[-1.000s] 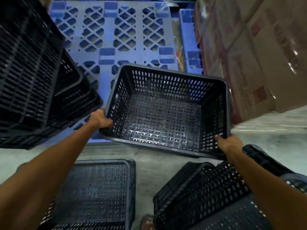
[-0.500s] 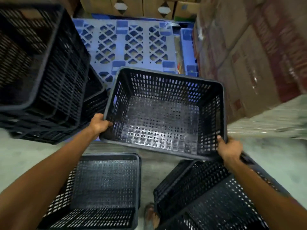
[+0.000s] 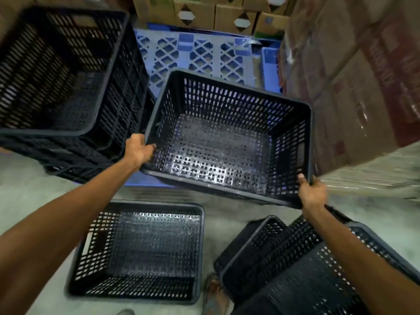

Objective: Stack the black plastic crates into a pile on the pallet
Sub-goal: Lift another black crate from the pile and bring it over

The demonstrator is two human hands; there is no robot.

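Note:
I hold a black perforated plastic crate (image 3: 227, 142) in the air, tilted toward me, over the near edge of the blue pallet (image 3: 200, 55). My left hand (image 3: 138, 151) grips its near left corner. My right hand (image 3: 311, 192) grips its near right corner. A pile of nested black crates (image 3: 66, 87) stands on the pallet's left side, right beside the held crate. One black crate (image 3: 145, 251) sits upright on the floor below my left arm. More black crates (image 3: 291, 264) lie nested and tilted on the floor under my right arm.
Wrapped cardboard boxes (image 3: 354, 71) rise close on the right of the pallet. More cartons (image 3: 211, 14) line the far side. The concrete floor (image 3: 22, 189) lies in front. A sandalled foot (image 3: 213, 294) shows between the floor crates.
The held crate has risen and tilted more toward me while the view lifted. The pile on the left now looks nearer and larger. Both hands keep their grip.

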